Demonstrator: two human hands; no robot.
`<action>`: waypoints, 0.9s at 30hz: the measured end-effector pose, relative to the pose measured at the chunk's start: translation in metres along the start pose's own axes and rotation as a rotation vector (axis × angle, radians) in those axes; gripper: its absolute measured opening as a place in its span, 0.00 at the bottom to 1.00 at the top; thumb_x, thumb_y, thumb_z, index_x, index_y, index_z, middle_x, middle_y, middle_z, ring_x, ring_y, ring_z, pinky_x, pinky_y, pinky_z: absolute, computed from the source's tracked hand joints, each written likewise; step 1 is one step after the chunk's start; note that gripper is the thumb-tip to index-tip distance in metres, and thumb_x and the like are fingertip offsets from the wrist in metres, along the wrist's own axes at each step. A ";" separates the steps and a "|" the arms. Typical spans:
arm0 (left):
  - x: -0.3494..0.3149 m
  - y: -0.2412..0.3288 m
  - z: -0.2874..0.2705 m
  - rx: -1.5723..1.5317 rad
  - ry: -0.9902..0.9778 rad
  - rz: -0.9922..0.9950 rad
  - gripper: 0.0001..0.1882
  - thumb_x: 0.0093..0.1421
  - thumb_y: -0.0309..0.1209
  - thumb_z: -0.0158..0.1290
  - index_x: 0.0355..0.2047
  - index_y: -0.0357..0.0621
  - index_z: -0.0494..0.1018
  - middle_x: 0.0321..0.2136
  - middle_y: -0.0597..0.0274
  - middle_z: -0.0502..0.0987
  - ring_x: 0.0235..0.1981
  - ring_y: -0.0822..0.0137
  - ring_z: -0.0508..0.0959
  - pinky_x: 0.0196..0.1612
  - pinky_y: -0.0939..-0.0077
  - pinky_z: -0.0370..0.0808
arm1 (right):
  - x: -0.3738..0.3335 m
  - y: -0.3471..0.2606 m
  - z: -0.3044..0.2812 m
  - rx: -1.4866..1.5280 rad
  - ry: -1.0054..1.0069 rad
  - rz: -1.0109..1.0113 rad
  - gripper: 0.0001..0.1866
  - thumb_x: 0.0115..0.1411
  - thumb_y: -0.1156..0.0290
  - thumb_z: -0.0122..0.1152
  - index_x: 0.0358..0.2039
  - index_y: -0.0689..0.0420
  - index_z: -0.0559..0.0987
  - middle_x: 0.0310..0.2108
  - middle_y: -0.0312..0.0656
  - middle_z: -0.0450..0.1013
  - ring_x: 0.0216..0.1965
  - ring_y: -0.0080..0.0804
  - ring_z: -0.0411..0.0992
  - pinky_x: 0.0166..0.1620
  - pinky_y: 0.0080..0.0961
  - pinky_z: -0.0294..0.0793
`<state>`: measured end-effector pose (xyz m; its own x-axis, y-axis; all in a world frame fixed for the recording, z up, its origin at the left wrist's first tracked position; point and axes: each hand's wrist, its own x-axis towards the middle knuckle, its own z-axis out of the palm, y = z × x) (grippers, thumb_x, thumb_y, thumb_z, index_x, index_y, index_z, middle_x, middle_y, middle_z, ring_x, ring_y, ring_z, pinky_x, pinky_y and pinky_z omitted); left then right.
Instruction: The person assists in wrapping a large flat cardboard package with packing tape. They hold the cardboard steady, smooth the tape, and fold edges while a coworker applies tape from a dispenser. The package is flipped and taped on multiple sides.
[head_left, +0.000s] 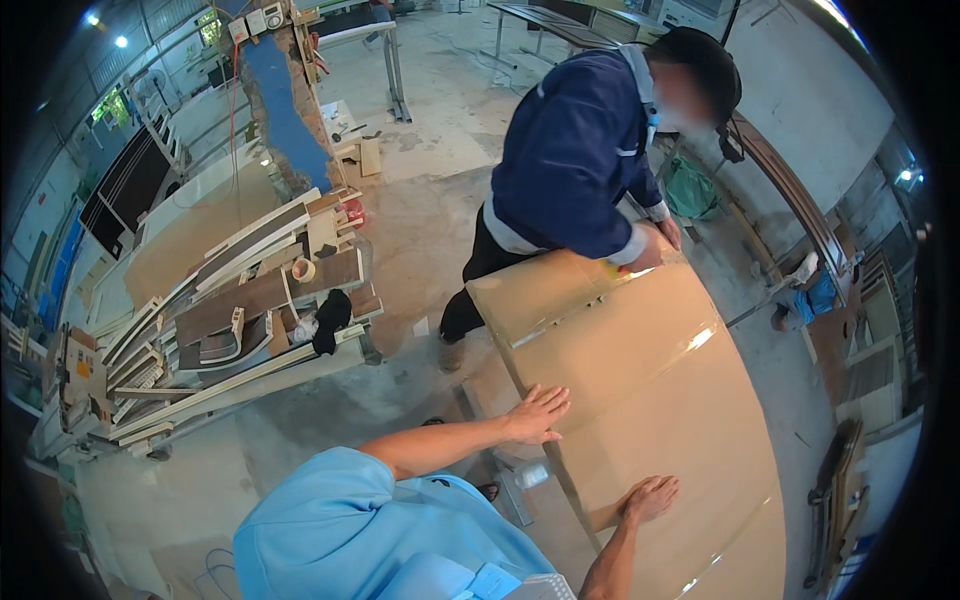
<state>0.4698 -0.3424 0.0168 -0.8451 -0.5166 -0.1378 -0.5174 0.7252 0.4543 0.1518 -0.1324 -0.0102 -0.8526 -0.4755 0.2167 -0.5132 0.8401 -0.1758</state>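
Note:
A large panel-like piece wrapped in brown cardboard (630, 375) stretches across the right half of the view, with shiny clear tape (700, 338) along its seams. My left hand (538, 415) lies flat at its left edge, fingers spread. Further down, my right hand (652, 497) rests on the cardboard with the fingers stretched out, holding nothing. At the far end, a co-worker in a dark blue jacket (570, 150) bends over the wrapped piece. One co-worker hand (648, 248) is at its corner by something small and yellow, which I cannot make out.
On the left, a low stand carries a pile of wood strips and offcuts (230, 310), with a tape roll (303, 270) and a black cloth (331, 318) on it. A white bottle (531, 475) is beside the wrapped piece. Long boards (790, 190) lean at the right.

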 end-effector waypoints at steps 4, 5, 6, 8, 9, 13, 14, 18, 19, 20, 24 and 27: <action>0.003 0.004 -0.004 0.020 -0.050 -0.035 0.46 0.65 0.54 0.51 0.71 0.35 0.49 0.73 0.44 0.41 0.75 0.50 0.40 0.70 0.35 0.43 | 0.001 0.002 -0.001 -0.018 -0.034 -0.021 0.29 0.72 0.53 0.43 0.66 0.58 0.67 0.68 0.44 0.62 0.70 0.44 0.56 0.69 0.41 0.54; 0.004 0.003 -0.006 0.002 -0.054 -0.035 0.46 0.64 0.53 0.52 0.71 0.34 0.49 0.73 0.43 0.41 0.75 0.49 0.40 0.70 0.32 0.44 | 0.001 0.001 0.001 -0.023 -0.026 -0.024 0.28 0.72 0.54 0.43 0.66 0.58 0.67 0.68 0.45 0.62 0.70 0.44 0.56 0.69 0.41 0.55; 0.005 0.004 -0.007 -0.023 -0.084 -0.035 0.47 0.63 0.52 0.54 0.70 0.34 0.49 0.73 0.43 0.41 0.75 0.48 0.40 0.69 0.30 0.44 | 0.001 0.001 0.002 -0.035 -0.012 -0.003 0.28 0.72 0.55 0.43 0.65 0.59 0.67 0.68 0.46 0.62 0.70 0.44 0.56 0.69 0.41 0.55; 0.007 0.002 -0.011 0.038 -0.070 -0.045 0.47 0.63 0.53 0.54 0.70 0.34 0.49 0.73 0.43 0.42 0.75 0.48 0.40 0.69 0.30 0.46 | 0.000 -0.002 0.006 -0.001 -0.011 -0.003 0.28 0.72 0.55 0.43 0.66 0.58 0.67 0.68 0.45 0.62 0.70 0.44 0.57 0.69 0.41 0.55; 0.007 0.001 -0.013 0.059 -0.092 -0.052 0.47 0.63 0.54 0.53 0.70 0.34 0.49 0.73 0.43 0.42 0.75 0.48 0.40 0.69 0.31 0.47 | -0.001 -0.003 0.009 0.017 -0.012 0.001 0.28 0.72 0.55 0.43 0.66 0.58 0.67 0.68 0.45 0.62 0.70 0.44 0.57 0.69 0.41 0.55; 0.009 0.003 -0.017 0.022 -0.129 -0.075 0.48 0.63 0.54 0.54 0.71 0.34 0.49 0.73 0.43 0.40 0.75 0.48 0.40 0.67 0.27 0.46 | -0.001 -0.002 0.011 0.012 -0.004 0.000 0.29 0.72 0.53 0.43 0.66 0.56 0.67 0.68 0.43 0.62 0.70 0.44 0.57 0.69 0.41 0.55; 0.010 0.004 -0.017 0.016 -0.140 -0.084 0.48 0.63 0.54 0.54 0.71 0.35 0.48 0.73 0.43 0.39 0.75 0.48 0.40 0.67 0.26 0.46 | -0.001 -0.002 0.012 0.010 0.001 -0.007 0.29 0.72 0.54 0.43 0.66 0.57 0.67 0.68 0.44 0.62 0.70 0.44 0.57 0.69 0.41 0.55; 0.015 0.007 -0.019 0.016 -0.176 -0.119 0.48 0.62 0.55 0.54 0.71 0.36 0.48 0.74 0.44 0.38 0.75 0.49 0.39 0.66 0.23 0.48 | 0.002 -0.003 0.009 0.018 0.053 -0.064 0.27 0.70 0.58 0.46 0.63 0.62 0.70 0.65 0.51 0.66 0.67 0.48 0.61 0.67 0.43 0.59; 0.017 0.007 -0.019 0.037 -0.162 -0.123 0.49 0.62 0.55 0.54 0.71 0.37 0.48 0.74 0.44 0.38 0.75 0.49 0.39 0.66 0.23 0.48 | 0.003 -0.003 0.008 0.030 0.067 -0.078 0.27 0.70 0.59 0.47 0.62 0.63 0.70 0.64 0.52 0.66 0.66 0.49 0.62 0.66 0.43 0.60; 0.018 0.007 -0.019 0.053 -0.171 -0.130 0.49 0.62 0.55 0.54 0.71 0.37 0.48 0.74 0.45 0.38 0.75 0.49 0.39 0.65 0.22 0.48 | 0.004 -0.004 0.007 0.043 0.068 -0.080 0.26 0.69 0.60 0.48 0.61 0.64 0.71 0.63 0.54 0.67 0.65 0.50 0.63 0.66 0.44 0.60; 0.019 0.005 -0.016 0.066 -0.159 -0.115 0.50 0.61 0.55 0.56 0.71 0.36 0.48 0.74 0.44 0.39 0.75 0.48 0.41 0.64 0.20 0.48 | 0.007 -0.004 0.004 0.037 0.010 -0.124 0.26 0.68 0.61 0.50 0.60 0.66 0.71 0.62 0.56 0.67 0.65 0.50 0.63 0.66 0.44 0.61; 0.016 0.004 -0.015 0.036 -0.140 -0.118 0.50 0.60 0.53 0.58 0.71 0.36 0.50 0.74 0.45 0.40 0.75 0.50 0.41 0.64 0.20 0.49 | 0.003 -0.005 0.003 0.005 0.037 -0.098 0.27 0.69 0.59 0.48 0.62 0.64 0.70 0.64 0.53 0.66 0.67 0.49 0.61 0.67 0.42 0.58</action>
<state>0.4559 -0.3544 0.0299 -0.7877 -0.5323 -0.3102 -0.6161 0.6807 0.3964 0.1510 -0.1386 -0.0112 -0.7941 -0.5452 0.2687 -0.5945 0.7887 -0.1567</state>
